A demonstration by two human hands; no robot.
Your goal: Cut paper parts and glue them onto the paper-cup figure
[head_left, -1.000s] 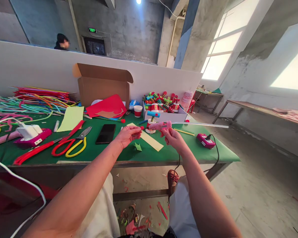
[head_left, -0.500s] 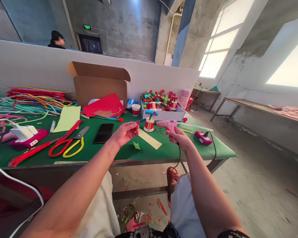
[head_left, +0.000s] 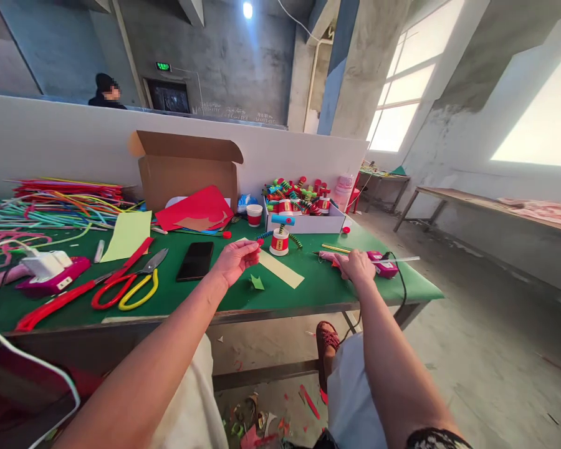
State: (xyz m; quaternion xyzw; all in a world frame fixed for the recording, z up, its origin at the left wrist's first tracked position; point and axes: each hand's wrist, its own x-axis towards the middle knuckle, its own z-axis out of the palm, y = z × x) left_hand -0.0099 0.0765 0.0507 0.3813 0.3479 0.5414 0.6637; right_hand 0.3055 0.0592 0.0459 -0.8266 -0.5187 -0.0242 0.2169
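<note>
Yellow labelling with dark characters marks the red-and-white paper-cup figure, upright on the green tabletop between the person's two hands; the characters are too small to read. Similar yellow labels show on cups in the white box behind it. Up on the far wall, pale handwriting runs in rows, illegible, and a lit green sign hangs near a dark doorway, its characters blurred.

The left hand has thumb and fingertips pinched together on a small red piece, at the end of the figure's blue coil; whether the two are joined cannot be told. The right hand is closed on the pink glue gun, low over the table, its clear stick jutting past a purple power strip just beside the knuckles.

A pale paper strip and a green scrap lie between the hands. A black phone and yellow-and-red scissors sit near the left forearm.
</note>
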